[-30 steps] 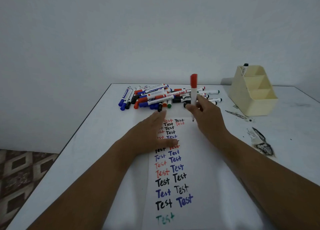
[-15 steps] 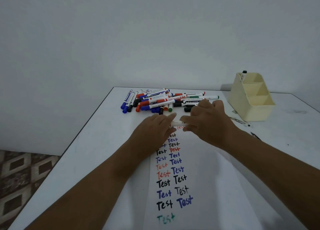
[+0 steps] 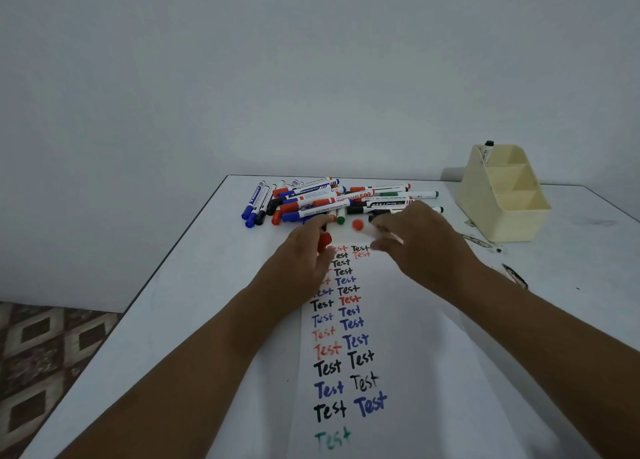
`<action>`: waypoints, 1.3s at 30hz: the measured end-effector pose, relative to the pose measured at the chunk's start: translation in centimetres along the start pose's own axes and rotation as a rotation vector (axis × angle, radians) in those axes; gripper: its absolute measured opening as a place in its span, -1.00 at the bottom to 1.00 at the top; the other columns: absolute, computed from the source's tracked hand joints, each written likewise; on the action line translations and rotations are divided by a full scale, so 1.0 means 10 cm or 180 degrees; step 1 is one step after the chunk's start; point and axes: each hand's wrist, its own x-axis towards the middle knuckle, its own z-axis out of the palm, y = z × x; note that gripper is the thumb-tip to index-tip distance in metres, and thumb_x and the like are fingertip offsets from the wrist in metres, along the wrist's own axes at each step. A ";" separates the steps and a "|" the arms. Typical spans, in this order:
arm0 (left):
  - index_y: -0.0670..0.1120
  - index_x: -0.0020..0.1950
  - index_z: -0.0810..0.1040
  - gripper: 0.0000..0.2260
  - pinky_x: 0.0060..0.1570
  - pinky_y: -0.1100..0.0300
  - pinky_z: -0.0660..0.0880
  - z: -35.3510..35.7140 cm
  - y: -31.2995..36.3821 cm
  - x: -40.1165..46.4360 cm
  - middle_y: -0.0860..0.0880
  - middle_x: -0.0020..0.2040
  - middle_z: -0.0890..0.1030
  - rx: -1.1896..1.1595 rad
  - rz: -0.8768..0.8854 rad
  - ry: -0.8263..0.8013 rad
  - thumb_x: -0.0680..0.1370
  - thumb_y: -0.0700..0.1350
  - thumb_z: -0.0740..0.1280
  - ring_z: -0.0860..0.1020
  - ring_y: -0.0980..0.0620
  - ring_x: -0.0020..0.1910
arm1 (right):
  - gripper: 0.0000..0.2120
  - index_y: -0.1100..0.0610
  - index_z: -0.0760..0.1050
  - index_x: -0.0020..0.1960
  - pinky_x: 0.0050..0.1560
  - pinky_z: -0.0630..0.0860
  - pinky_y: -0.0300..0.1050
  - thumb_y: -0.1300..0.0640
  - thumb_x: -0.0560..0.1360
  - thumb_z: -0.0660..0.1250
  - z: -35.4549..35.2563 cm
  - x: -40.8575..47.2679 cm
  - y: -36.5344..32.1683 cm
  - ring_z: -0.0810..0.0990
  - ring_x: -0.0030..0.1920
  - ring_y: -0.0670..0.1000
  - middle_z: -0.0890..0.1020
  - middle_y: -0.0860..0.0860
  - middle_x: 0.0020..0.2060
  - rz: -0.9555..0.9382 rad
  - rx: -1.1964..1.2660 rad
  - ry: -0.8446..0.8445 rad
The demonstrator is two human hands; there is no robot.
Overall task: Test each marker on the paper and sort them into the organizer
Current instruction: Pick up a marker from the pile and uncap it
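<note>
Red marker (image 3: pixel 367 229): uncapped, white barrel (blurred), red end toward the pile; its red cap (image 3: pixel 324 242) apart, left of it. Marker pile (image 3: pixel 332 200) at paper's far end. Paper (image 3: pixel 398 337) bears two columns of "Test". Cream organizer (image 3: pixel 516 212), far right, holds one black-capped marker (image 3: pixel 487 151) in its rear compartment.

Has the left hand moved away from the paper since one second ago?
Yes. The left hand, earlier flat on the paper, now holds a red cap nearer the marker pile.

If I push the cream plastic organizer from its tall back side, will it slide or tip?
The cream plastic organizer probably slides: its base looks wide. It seems light, holding only one marker, so a low push on the white table suits best.
</note>
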 end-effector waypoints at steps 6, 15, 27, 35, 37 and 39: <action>0.01 0.34 0.34 -0.69 0.09 0.23 0.39 -0.02 0.04 0.09 -0.03 0.25 0.51 0.0064 -0.0449 -0.0265 0.62 -0.02 0.27 0.46 0.07 0.13 | -0.79 0.00 0.46 0.05 0.11 0.63 0.12 0.17 0.53 0.45 -0.12 -0.02 -0.15 0.71 0.02 0.06 0.72 0.05 -0.04 0.1372 0.3079 0.0474; -0.02 0.34 0.37 -0.70 0.08 0.24 0.40 -0.08 0.09 0.06 -0.02 0.21 0.53 0.0245 -0.0277 -0.0402 0.62 0.00 0.24 0.47 0.09 0.10 | -0.81 0.28 0.55 0.02 0.11 0.64 0.20 0.41 0.45 0.47 -0.13 -0.03 -0.28 0.71 -0.01 0.26 0.64 0.34 -0.07 0.1864 0.4289 0.0613; 0.01 0.16 0.37 -0.89 0.04 0.21 0.48 -0.08 0.10 0.04 0.03 0.03 0.55 -0.0153 -0.0531 -0.0324 0.64 -0.06 0.21 0.54 0.07 0.02 | -0.75 0.10 0.60 -0.02 -0.02 0.67 0.17 0.22 0.37 0.60 0.04 0.02 -0.44 0.72 -0.15 0.10 0.71 0.08 -0.19 0.1522 0.3293 0.0455; 0.03 0.06 0.31 -0.93 -0.11 0.28 0.47 -0.05 0.04 0.04 0.05 -0.08 0.53 -0.0195 -0.0694 -0.0229 0.64 -0.06 0.21 0.55 0.08 -0.09 | -0.77 0.11 0.58 -0.04 -0.12 0.67 -0.09 0.21 0.39 0.58 0.03 0.17 -0.44 0.69 -0.20 -0.02 0.67 -0.06 -0.24 0.1180 0.2979 0.0137; 0.02 0.06 0.31 -0.93 -0.12 0.28 0.47 -0.04 0.04 0.05 0.03 -0.07 0.54 -0.0147 -0.0726 -0.0250 0.64 -0.05 0.21 0.56 0.07 -0.08 | -0.77 0.08 0.56 -0.05 -0.16 0.63 -0.22 0.21 0.40 0.58 0.04 0.18 -0.46 0.67 -0.22 -0.08 0.65 -0.08 -0.25 0.1089 0.2927 0.0114; 0.01 0.06 0.31 -0.92 -0.16 0.30 0.45 -0.04 0.05 0.06 0.01 -0.07 0.55 -0.0089 -0.0742 -0.0273 0.64 -0.05 0.22 0.55 0.07 -0.10 | -0.76 0.04 0.55 -0.05 -0.16 0.61 -0.27 0.19 0.41 0.57 0.04 0.18 -0.48 0.67 -0.21 -0.09 0.64 -0.09 -0.22 0.1055 0.2834 0.0108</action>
